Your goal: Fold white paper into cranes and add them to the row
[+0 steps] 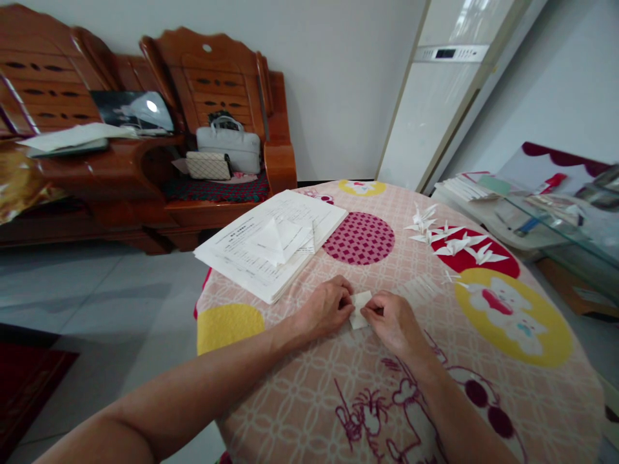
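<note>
In the head view, the left hand point(329, 306) and the right hand point(393, 317) meet near the middle of the round surface point(290, 380), thumbs and fingers closed on opposite sides of a small folded paper point(360, 310). The paper lies between them, low over the tablecloth, with the fingers hiding part of its edges, so the exact fold cannot be told. Gripping it from both sides probably keeps it steady and lets the fingertips press the creases, while the surface underneath seems to give the wrists support.

Beyond the left hand lies a stack of printed sheets point(232, 241), with a loose folded sheet point(271, 243) on top; being set off to that side, it seems to leave the middle for handwork. Toward the far right stand several white origami cranes point(456, 246), grouped away from the hands, perhaps so that sleeves or wrists do not crush them. Pale paper strips point(422, 287), too blurred to make out well, lie between the cranes and the right hand, the nearest things a sideways move of that hand could brush.

Past the surface are a carved wooden bench point(222, 64) bearing a grey handbag point(229, 147) and a quilted purse point(209, 166), a tall air conditioner point(435, 87), and a red marker point(552, 183) at the right.
</note>
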{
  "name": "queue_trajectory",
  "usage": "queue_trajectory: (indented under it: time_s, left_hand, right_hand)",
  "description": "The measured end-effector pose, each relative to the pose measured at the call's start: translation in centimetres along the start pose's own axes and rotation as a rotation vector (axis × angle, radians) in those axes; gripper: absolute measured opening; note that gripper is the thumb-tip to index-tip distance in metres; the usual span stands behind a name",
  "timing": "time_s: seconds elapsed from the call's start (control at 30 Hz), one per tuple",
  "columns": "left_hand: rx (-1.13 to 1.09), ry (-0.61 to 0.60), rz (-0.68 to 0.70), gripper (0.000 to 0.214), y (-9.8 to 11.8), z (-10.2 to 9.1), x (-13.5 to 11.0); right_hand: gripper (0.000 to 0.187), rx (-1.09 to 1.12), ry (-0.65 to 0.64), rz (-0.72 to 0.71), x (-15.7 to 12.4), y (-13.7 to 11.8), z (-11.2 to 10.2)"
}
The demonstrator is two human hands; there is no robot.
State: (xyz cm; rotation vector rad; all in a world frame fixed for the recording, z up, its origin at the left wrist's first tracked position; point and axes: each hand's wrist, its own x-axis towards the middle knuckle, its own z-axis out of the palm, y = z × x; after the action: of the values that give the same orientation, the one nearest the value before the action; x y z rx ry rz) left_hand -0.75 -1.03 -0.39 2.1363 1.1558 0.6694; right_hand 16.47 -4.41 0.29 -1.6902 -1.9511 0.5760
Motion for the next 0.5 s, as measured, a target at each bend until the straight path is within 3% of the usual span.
queue_trajectory:
  time_s: [0.17, 0.5]
  left_hand:
    - [0.031, 0.005, -0.033, 0.014, 0.08, 0.23, 0.02]
    - [0.040, 0.005, -0.077, 0.014, 0.46, 0.23, 0.07]
  right_hand:
    - [0.020, -0.042, -0.026, 0.075, 0.00, -0.25, -0.05]
    - [0.021, -0.012, -0.051, 0.070, 0.07, -0.11, -0.18]
